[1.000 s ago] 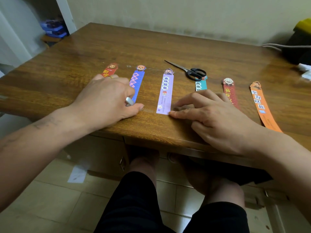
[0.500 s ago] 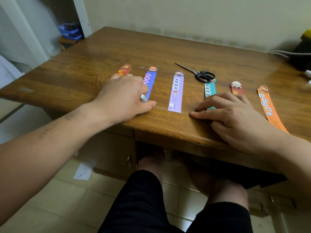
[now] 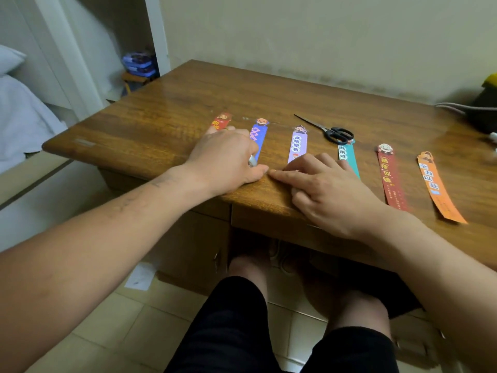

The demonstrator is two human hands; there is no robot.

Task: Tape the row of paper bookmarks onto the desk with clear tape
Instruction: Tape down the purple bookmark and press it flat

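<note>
Bare forearms, faint dark marks along the left forearm (image 3: 139, 195). Silver ring (image 3: 251, 160) on left hand (image 3: 226, 162), above desk (image 3: 150, 117) edge. Black shorts (image 3: 228, 332) below desk.

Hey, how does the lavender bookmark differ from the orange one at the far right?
The lavender bookmark has its near end hidden under the right hand; the orange bookmark lies fully uncovered. Lavender sits mid-row; orange ends the row on the right. Both lie on the desk, with a cartoon head at the far end.
</note>
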